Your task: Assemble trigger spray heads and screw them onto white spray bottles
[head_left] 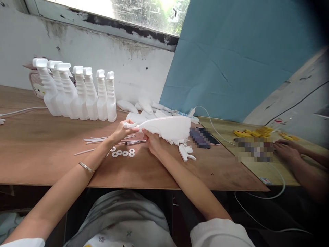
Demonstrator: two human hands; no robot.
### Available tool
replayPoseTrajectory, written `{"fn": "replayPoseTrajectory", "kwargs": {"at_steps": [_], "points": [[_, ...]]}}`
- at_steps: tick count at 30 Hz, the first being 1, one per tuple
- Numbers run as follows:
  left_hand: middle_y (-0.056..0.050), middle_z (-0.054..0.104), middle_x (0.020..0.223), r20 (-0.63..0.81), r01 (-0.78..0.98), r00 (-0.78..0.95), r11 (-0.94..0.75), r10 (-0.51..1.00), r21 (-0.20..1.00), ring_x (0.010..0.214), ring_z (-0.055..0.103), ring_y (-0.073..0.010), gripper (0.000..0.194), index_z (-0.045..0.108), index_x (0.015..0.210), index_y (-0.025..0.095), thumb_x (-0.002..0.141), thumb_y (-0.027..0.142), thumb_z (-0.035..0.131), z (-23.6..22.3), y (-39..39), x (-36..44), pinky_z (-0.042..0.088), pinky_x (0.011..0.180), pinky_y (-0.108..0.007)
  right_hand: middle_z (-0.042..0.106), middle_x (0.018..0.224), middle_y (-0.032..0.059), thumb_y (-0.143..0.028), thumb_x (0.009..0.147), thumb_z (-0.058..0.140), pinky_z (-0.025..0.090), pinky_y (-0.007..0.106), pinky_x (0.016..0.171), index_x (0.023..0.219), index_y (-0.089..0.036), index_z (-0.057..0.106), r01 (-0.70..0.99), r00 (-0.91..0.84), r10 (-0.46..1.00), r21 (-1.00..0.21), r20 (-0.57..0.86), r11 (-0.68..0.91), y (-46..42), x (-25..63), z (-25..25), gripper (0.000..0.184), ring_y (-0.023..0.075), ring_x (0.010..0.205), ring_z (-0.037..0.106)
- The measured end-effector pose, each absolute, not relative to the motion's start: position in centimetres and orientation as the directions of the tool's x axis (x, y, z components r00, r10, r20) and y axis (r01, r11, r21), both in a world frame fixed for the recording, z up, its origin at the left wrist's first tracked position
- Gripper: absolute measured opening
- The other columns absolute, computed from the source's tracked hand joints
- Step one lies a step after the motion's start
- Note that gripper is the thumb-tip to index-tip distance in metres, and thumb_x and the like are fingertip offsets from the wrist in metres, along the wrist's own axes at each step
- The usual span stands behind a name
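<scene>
A white plastic spray bottle (169,127) lies on its side in the air over the table, its neck pointing left. My right hand (152,139) has its fingers closed around the neck end. My left hand (124,132) is closed on a white spray trigger head (127,125) at the bottle's mouth; whether the two are joined I cannot tell. Below the hands lie several white ring washers (125,153), thin white tubes (95,140) and a slim metal-shafted tool (136,142). Another trigger head (183,152) lies on the table right of my right hand.
Several spray bottles with heads (81,92) stand in a row at the back left. Loose bottles (145,105) are piled behind my hands. Phones (205,137) lie to the right, near a white cable (210,120). Another person's hands (288,151) are at the adjoining table, near yellow pieces (253,132).
</scene>
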State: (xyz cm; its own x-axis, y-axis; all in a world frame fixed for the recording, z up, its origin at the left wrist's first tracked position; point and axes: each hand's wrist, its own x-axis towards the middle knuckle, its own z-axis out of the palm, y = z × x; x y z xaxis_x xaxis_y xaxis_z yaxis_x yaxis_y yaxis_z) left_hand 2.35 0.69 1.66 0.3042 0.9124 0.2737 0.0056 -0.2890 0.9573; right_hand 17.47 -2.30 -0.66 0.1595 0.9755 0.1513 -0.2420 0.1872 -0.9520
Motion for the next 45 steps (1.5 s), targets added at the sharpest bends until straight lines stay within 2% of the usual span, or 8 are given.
{"fn": "replayPoseTrajectory", "kwargs": {"at_steps": [4, 9, 16, 33, 36, 40, 43, 45], "points": [[0.004, 0.045, 0.056, 0.317, 0.084, 0.293, -0.355, 0.902, 0.931, 0.052, 0.039, -0.0089, 0.029, 0.047, 0.063, 0.016, 0.057, 0.029, 0.073, 1.8, 0.8, 2.3, 0.026, 0.049, -0.021, 0.037, 0.043, -0.0066, -0.031, 0.058, 0.073, 0.033, 0.028, 0.051, 0.045, -0.021, 0.041, -0.282, 0.149, 0.979, -0.943, 0.14, 0.178, -2.2, 17.6, -0.6, 0.036, 0.0091, 0.046, 0.032], [0.001, 0.055, 0.054, 0.284, 0.166, 0.351, -0.358, 0.892, 0.919, 0.052, 0.048, -0.0123, 0.025, 0.05, 0.063, 0.018, 0.066, 0.034, 0.068, 1.8, 0.8, 2.2, 0.033, 0.05, -0.023, 0.042, 0.046, -0.0068, -0.032, 0.056, 0.074, 0.033, 0.025, 0.05, 0.05, -0.02, 0.047, -0.324, 0.109, 0.987, -0.934, 0.121, 0.15, -1.6, 17.8, -1.0, 0.03, 0.0077, 0.047, 0.035], [-0.005, 0.059, 0.058, 0.136, -0.019, 0.458, -0.143, 0.878, 0.99, 0.05, 0.056, -0.0173, 0.035, 0.058, 0.068, 0.012, 0.068, 0.046, 0.065, 1.8, 0.8, 2.2, 0.046, 0.049, -0.029, 0.05, 0.049, -0.0066, -0.029, 0.05, 0.077, 0.036, 0.025, 0.051, 0.055, -0.019, 0.054, -0.36, 0.068, 0.992, -0.925, 0.107, 0.125, -1.6, 17.6, -1.0, 0.026, 0.0079, 0.048, 0.04], [-0.005, 0.059, 0.057, 0.17, -0.029, 0.481, -0.178, 0.86, 0.984, 0.045, 0.058, -0.0168, 0.032, 0.055, 0.066, 0.011, 0.068, 0.041, 0.067, 2.1, 0.7, 1.9, 0.048, 0.045, -0.028, 0.052, 0.054, -0.0062, -0.023, 0.052, 0.077, 0.033, 0.022, 0.048, 0.058, -0.018, 0.057, -0.428, -0.028, 0.989, -0.895, 0.148, 0.122, -1.5, 18.0, -1.0, 0.022, 0.0062, 0.049, 0.04], [-0.005, 0.061, 0.063, 0.199, -0.032, 0.488, -0.211, 0.85, 0.977, 0.048, 0.06, -0.0171, 0.035, 0.057, 0.086, 0.011, 0.068, 0.039, 0.067, 2.3, 0.5, 1.8, 0.05, 0.048, -0.029, 0.052, 0.054, -0.006, -0.022, 0.052, 0.077, 0.033, 0.022, 0.047, 0.059, -0.017, 0.057, -0.447, -0.024, 0.989, -0.886, 0.146, 0.12, -1.5, 18.0, -0.9, 0.022, 0.0061, 0.049, 0.04], [-0.006, 0.064, 0.079, 0.205, -0.113, 0.592, -0.172, 0.779, 0.979, 0.059, 0.063, -0.0186, 0.081, 0.031, 0.131, 0.017, 0.064, 0.032, 0.072, 2.2, 0.1, 1.9, 0.053, 0.054, -0.032, 0.05, 0.054, -0.0072, -0.029, 0.055, 0.076, 0.034, 0.022, 0.048, 0.062, -0.018, 0.054, -0.499, -0.031, 0.991, -0.861, 0.133, 0.1, -1.2, 18.4, -0.9, 0.025, 0.0054, 0.047, 0.04], [-0.009, 0.064, 0.087, 0.214, -0.091, 0.666, -0.207, 0.714, 0.974, 0.074, 0.064, -0.0226, 0.094, 0.026, 0.135, 0.017, 0.056, 0.025, 0.077, 1.5, 0.2, 2.4, 0.053, 0.06, -0.032, 0.047, 0.051, -0.0083, -0.036, 0.058, 0.074, 0.036, 0.021, 0.048, 0.063, -0.019, 0.052, -0.531, -0.062, 0.99, -0.844, 0.125, 0.073, -1.1, 18.6, -0.7, 0.029, 0.0052, 0.046, 0.039], [-0.011, 0.062, 0.097, 0.298, -0.091, 0.598, -0.306, 0.744, 0.948, 0.082, 0.062, -0.0237, 0.093, 0.031, 0.134, 0.018, 0.054, 0.023, 0.078, 0.8, 0.5, 2.9, 0.053, 0.068, -0.034, 0.044, 0.048, -0.0084, -0.039, 0.057, 0.073, 0.037, 0.022, 0.049, 0.062, -0.019, 0.051, -0.542, -0.108, 0.986, -0.839, 0.128, 0.049, -1.3, 18.6, -0.4, 0.031, 0.0057, 0.046, 0.039]]}}
